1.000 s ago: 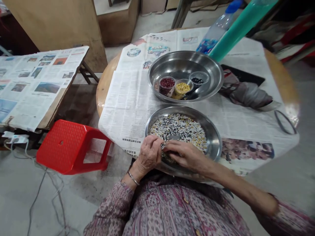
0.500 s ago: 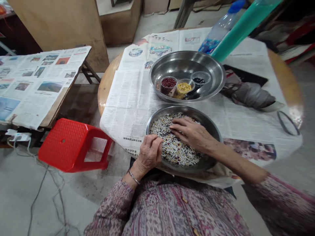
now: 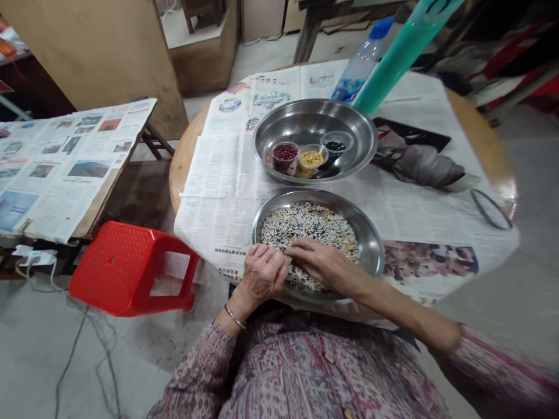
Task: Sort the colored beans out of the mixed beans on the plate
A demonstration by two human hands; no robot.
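A shallow steel basin [image 3: 375, 233] holds a mix of white grains with black, yellow and dark red beans [image 3: 314, 224]. My left hand [image 3: 264, 270] is closed, fingers curled, at the basin's near left rim; what it holds is hidden. Over the near part of the mix, my right hand [image 3: 321, 263] has its fingertips pressed together beside my left fingers. Anything between them is too small to make out. Behind stands a larger steel basin [image 3: 349, 163] with three clear cups, holding red beans [image 3: 285, 153], yellow beans [image 3: 311, 158] and black beans [image 3: 335, 145].
Newspaper [image 3: 218, 174] covers the round wooden table. Farther back are a bottle with a blue cap [image 3: 358, 70] and a tall green tube [image 3: 393, 61]. A grey plastic bag [image 3: 428, 169] and a dark loop [image 3: 491, 209] lie to the right. A red stool [image 3: 117, 267] stands left.
My right hand has moved from the middle of the grains toward me and left, up to my left hand. Its fingers have drawn together. The view has shifted slightly.
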